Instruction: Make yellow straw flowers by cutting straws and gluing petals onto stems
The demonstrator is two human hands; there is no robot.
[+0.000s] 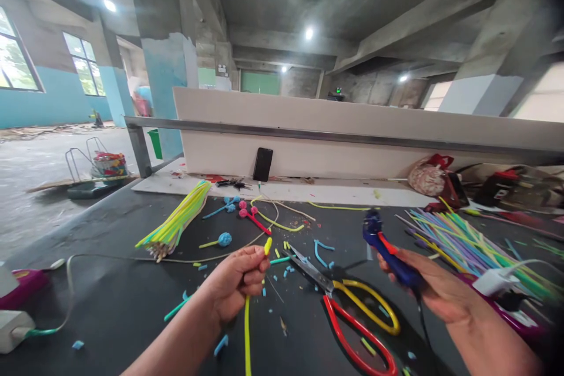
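Left hand (238, 285): fingers closed in a pinch on a yellow stick (247, 329), its tip showing just above the fingertips and its length hanging below the fist. Right hand (440, 291): wrapped around the handle of a blue tool (390, 249), nose pointing up and away. Between the two hands, on the dark table (110, 305): scissors (328, 289) with red and yellow handles, lying among cut scraps. Beyond the left hand: bundle of yellow-green sticks (176, 223). Beyond the right hand: spread of mixed-colour sticks (462, 241).
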